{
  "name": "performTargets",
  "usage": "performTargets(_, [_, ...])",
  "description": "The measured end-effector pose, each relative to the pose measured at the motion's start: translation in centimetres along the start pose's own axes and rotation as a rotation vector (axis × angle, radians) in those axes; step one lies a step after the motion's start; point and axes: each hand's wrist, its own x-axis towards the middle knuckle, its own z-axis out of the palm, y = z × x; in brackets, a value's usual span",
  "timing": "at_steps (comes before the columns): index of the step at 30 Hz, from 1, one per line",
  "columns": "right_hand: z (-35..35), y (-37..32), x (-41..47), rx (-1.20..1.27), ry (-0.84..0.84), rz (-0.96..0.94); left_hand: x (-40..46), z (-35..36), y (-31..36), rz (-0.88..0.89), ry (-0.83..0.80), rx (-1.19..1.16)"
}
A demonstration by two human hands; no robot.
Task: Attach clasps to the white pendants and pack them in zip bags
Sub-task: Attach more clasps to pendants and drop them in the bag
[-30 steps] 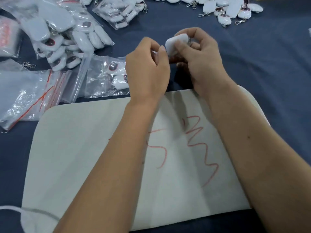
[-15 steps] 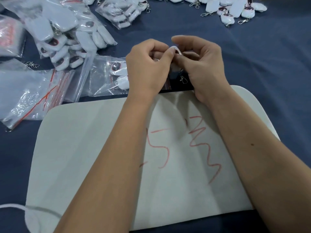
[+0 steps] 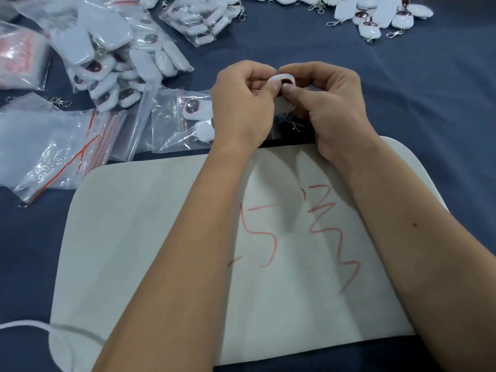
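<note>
Pendant (image 3: 282, 81) pinched between left hand (image 3: 241, 103) and right hand (image 3: 330, 103), clasp (image 3: 296, 126) dangling below; hold the pendant steady, seat ring fully before bagging.

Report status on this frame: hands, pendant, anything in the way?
Left hand and right hand both pinch one white pendant above the cloth. Clasp dangles below. Nothing obstructing.
</note>
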Motion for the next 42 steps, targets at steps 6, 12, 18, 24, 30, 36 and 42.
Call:
performTargets(6, [-0.02, -0.10, -0.05, 0.098, 0.000, 0.039, -0.07, -0.01, -0.07, 0.040, 0.002, -0.024])
performTargets(12, [-0.22, 0.10, 0.05, 0.060, -0.024, 0.030, 0.18, 0.02, -0.34, 0.007, 0.000, -0.031])
performTargets(18, [-0.11, 0.38, 0.12, 0.037, -0.009, 0.012, -0.06, 0.17, -0.31, 0.030, 0.023, -0.023])
performTargets(24, [0.05, 0.48, 0.24, -0.061, -0.040, -0.025, 0.04, 0.22, -0.44, 0.016, 0.078, -0.037])
performTargets(30, [0.14, 0.59, 0.11, -0.134, -0.041, -0.112, 0.08, 0.21, -0.65, 0.018, 0.085, -0.043])
performTargets(36, [0.17, 0.61, -0.01, -0.137, -0.076, -0.112, -0.01, 0.31, -0.61, 0.011, 0.096, -0.037])
performTargets(42, [0.02, 0.39, 0.06, -0.136, -0.082, -0.112, -0.01, 0.38, -0.53, 0.014, 0.087, -0.031])
